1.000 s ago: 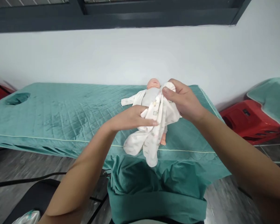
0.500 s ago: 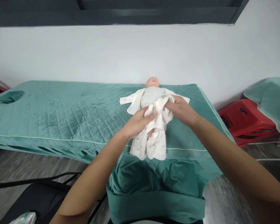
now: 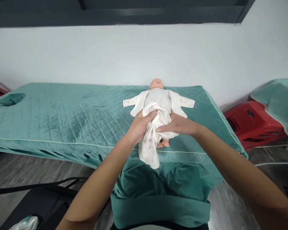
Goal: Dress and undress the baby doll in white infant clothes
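A baby doll (image 3: 157, 95) lies on its back on the green quilted bed, head toward the wall. It wears a white top (image 3: 139, 103) that lies spread at both sides, sleeves out. Over its lower body my hands grip bunched white printed baby pants (image 3: 150, 145). My left hand (image 3: 140, 124) pinches the cloth on the left, thumb on top. From the right, my right hand (image 3: 179, 124) holds the gathered fabric, thumb across it. The doll's feet (image 3: 163, 143) show below the cloth; its legs are hidden.
The green bed cover (image 3: 62, 115) stretches left to a face hole (image 3: 11, 99). At right stands a red plastic stool (image 3: 254, 123) beside another green-covered surface (image 3: 278, 99). A black chair (image 3: 36, 204) is at lower left, with a patterned white item (image 3: 26, 223) on it.
Both hands have moved lower on the doll, gathering the pants. The doll's feet have come into view, and one pant leg now hangs toward the bed's front edge.
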